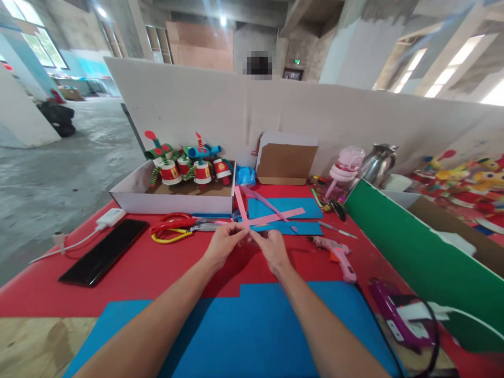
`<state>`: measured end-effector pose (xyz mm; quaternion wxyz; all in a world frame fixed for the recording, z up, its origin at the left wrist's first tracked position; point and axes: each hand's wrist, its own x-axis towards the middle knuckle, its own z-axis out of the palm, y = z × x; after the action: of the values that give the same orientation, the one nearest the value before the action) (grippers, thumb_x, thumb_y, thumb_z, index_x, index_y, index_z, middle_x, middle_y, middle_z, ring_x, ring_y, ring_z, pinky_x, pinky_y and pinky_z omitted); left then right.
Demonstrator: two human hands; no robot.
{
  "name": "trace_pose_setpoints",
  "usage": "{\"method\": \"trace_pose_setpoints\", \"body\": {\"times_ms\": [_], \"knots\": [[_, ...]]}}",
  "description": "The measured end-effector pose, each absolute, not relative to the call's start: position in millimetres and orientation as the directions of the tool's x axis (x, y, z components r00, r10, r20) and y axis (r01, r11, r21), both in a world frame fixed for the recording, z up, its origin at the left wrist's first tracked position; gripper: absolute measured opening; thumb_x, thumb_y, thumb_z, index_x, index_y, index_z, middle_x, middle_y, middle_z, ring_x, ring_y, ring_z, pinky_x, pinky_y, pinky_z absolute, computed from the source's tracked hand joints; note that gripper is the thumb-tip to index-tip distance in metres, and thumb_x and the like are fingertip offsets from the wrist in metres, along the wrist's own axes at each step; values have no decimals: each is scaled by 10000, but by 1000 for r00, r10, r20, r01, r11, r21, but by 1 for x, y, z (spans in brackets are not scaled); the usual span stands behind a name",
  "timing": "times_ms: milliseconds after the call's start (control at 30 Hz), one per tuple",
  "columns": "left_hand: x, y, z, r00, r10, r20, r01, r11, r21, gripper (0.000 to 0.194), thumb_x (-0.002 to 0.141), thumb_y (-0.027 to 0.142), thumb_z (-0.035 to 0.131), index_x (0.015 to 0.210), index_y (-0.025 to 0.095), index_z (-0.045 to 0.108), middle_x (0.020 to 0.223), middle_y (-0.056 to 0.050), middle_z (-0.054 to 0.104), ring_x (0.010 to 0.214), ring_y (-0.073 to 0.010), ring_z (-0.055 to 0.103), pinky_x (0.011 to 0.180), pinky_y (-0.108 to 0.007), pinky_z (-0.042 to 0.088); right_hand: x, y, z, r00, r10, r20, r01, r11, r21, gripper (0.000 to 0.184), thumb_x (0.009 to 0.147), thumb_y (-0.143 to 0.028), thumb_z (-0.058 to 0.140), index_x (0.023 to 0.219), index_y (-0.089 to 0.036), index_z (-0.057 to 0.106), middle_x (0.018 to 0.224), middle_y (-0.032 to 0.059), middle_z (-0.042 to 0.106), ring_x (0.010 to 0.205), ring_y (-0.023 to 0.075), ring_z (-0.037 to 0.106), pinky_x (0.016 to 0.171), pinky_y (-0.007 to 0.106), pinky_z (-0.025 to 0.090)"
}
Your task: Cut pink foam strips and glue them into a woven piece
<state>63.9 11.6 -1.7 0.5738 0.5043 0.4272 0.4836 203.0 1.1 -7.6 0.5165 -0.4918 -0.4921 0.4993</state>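
Observation:
My left hand [224, 243] and my right hand [273, 249] meet over the red tabletop, fingertips pinched together. Between them they hold the joined ends of two pink paper strips. One strip [241, 206] points up and away; the other strip [277, 216] stretches to the right, making a V shape. A further, curling pink strip [268, 202] lies behind, across blue paper pieces [309, 208]. Left of my hands lie scissors [171, 226] with red and yellow handles. To the right is a pink hot glue gun [337, 254]. My fingertips partly hide the join.
A white box [173, 203] holds several paper-cup figures [202, 172]. A black phone [106, 253] lies left, blue sheets [236, 331] in front. Rightward are a pink bottle [343, 170], a metal jug [376, 160], a green panel [417, 252] and a purple power strip [399, 315] with cables.

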Motion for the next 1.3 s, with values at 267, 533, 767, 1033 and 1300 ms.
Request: {"method": "trace_pose_setpoints", "body": {"times_ms": [267, 533, 767, 1033, 1300], "knots": [[60, 13, 2, 139, 990, -17, -144, 38, 989, 404, 575, 536, 790, 637, 166, 639, 550, 8, 595, 508, -103, 471, 508, -238, 382, 203, 6, -12, -47, 996, -75, -232, -84, -969, 382, 572, -507, 809, 729, -182, 682, 720, 52, 730, 719, 219, 696, 731, 355, 557], [64, 10, 3, 147, 989, -22, -170, 47, 984, 383, 568, 502, 804, 607, 157, 643, 558, -3, 609, 497, -86, 454, 507, -230, 369, 199, 2, -9, -68, 994, -82, -385, -102, -917, 369, 549, -452, 858, 738, -195, 672, 681, -21, 662, 623, 113, 594, 697, 263, 525], [63, 11, 1, 154, 988, -34, -184, 62, 981, 387, 544, 493, 829, 605, 155, 651, 560, -17, 632, 492, -91, 467, 496, -230, 373, 200, 3, -10, -74, 994, -84, -369, -105, -923, 378, 541, -461, 856, 745, -201, 673, 686, -17, 670, 631, 126, 596, 695, 271, 515], [63, 12, 1, 137, 989, -51, -213, 79, 974, 393, 503, 474, 860, 588, 144, 663, 529, -10, 618, 482, -90, 471, 487, -226, 358, 200, 3, -12, -58, 997, -58, -335, -74, -939, 317, 584, -433, 836, 744, -203, 689, 678, -20, 669, 628, 122, 594, 665, 258, 485], [61, 13, -1, 158, 986, -42, -177, 70, 982, 339, 515, 417, 861, 636, 139, 708, 565, -11, 635, 505, -91, 477, 506, -224, 365, 201, 3, -11, 14, 1000, 7, -211, 9, -977, 241, 633, -406, 783, 721, -211, 673, 632, -24, 650, 610, 137, 579, 635, 266, 462]]}}
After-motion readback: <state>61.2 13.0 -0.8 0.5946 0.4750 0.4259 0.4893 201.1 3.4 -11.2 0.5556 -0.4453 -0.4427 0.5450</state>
